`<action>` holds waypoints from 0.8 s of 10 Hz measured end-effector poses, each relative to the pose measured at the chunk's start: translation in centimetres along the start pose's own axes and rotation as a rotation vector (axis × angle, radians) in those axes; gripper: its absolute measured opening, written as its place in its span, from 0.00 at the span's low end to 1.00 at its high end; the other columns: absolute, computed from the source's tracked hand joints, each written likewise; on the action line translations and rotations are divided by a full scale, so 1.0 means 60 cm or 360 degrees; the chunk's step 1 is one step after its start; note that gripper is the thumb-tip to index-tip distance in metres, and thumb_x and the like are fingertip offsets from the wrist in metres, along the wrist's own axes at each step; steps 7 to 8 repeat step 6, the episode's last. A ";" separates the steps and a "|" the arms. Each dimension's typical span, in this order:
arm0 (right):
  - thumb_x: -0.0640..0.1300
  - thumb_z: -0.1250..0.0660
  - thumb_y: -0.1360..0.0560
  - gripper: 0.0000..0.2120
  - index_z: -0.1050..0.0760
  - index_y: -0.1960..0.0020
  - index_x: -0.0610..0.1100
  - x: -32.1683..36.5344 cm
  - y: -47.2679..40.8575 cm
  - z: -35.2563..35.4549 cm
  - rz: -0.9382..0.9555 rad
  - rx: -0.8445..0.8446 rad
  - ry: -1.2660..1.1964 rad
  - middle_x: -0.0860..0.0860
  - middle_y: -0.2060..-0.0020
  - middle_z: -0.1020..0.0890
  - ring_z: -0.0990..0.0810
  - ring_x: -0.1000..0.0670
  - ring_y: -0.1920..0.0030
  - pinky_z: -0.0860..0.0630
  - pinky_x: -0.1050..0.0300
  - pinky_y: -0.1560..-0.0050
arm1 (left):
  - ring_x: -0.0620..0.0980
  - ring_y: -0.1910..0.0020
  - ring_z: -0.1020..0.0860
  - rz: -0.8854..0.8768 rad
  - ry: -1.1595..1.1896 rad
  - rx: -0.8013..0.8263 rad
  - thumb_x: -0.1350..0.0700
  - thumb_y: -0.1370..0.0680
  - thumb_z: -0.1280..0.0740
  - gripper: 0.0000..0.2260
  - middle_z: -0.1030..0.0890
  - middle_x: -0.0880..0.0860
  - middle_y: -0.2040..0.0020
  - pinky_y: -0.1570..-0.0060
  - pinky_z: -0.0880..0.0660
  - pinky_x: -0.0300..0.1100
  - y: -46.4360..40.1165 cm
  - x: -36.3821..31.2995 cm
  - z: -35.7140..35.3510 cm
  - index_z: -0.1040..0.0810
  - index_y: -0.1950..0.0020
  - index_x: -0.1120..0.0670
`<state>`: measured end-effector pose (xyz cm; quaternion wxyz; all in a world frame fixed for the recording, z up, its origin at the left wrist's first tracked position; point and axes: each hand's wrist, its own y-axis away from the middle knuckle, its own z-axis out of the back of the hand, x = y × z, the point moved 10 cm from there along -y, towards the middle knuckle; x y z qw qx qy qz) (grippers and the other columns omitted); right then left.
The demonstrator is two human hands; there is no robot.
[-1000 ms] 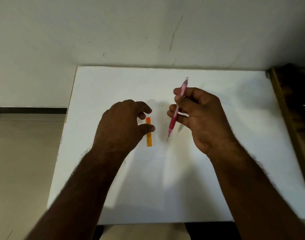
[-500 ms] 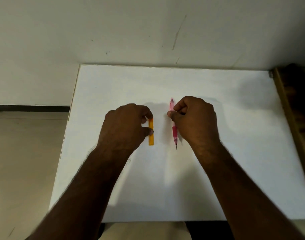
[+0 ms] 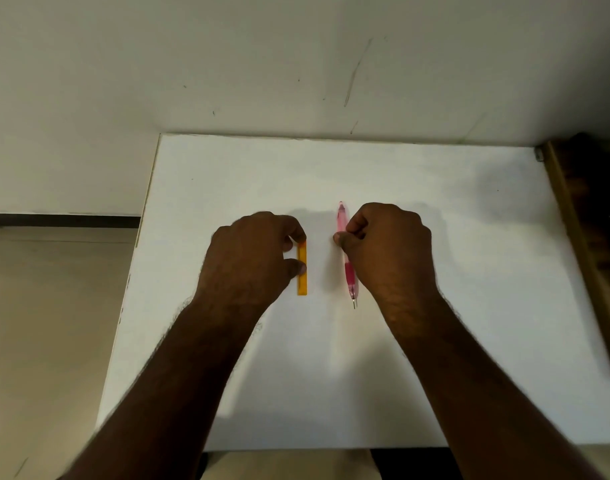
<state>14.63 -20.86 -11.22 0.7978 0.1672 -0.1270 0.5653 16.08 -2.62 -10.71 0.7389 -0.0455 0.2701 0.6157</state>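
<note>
Each hand pinches its own stick, and the two lie parallel on the table.
The left hand (image 3: 251, 258) pinches an orange bar (image 3: 302, 282) at its right edge, and most of the bar runs from the pinch toward the person. Near it, the right hand (image 3: 390, 251) pinches a pink pen (image 3: 350, 275) mid-barrel, tip toward the person. Both seem to lie flat on the white table (image 3: 469, 306), which stands against a pale wall (image 3: 262, 64).

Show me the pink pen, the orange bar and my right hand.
Pink plastic pen (image 3: 349, 275): head view, dark grip section.
Flat orange bar (image 3: 302, 284): head view, lower half.
Right hand (image 3: 386, 251): head view, back of hand.
</note>
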 end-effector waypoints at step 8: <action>0.59 0.34 0.21 0.28 0.26 0.28 0.41 0.076 0.036 0.111 0.0345 -0.0391 -0.0212 0.44 0.28 0.24 0.32 0.42 0.24 0.33 0.48 0.27 | 0.51 0.25 0.34 -0.0313 0.0146 -0.0623 0.34 0.25 0.33 0.32 0.25 0.50 0.29 0.30 0.37 0.44 0.031 -0.041 0.110 0.28 0.26 0.50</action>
